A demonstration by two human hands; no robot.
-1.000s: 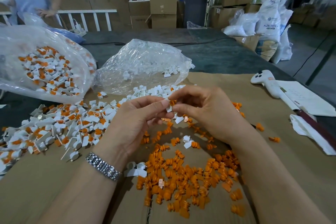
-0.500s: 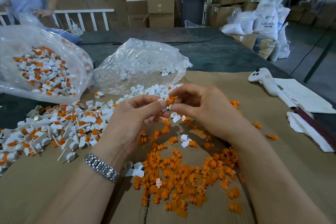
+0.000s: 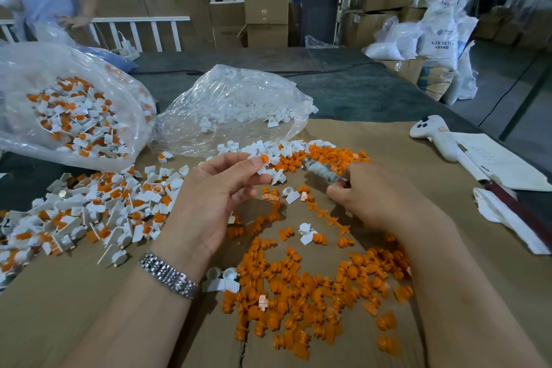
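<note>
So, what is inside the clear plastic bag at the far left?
Inside the left bag lie white pieces with orange inserts, piled together. Glare on the plastic and the top layer cover whatever lies deeper.

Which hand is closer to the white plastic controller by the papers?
Right. The right hand, gripping a blurred grey object, sits left of the white plastic controller; the left hand is farther left, pinching a white-and-orange plastic piece.

White-and-orange piece [image 3: 264, 166], orange plugs [image 3: 313, 293] (one flat shade), plain brown cardboard [image 3: 74, 323], blurred tool [image 3: 321, 172] seemingly grey-silver
</note>
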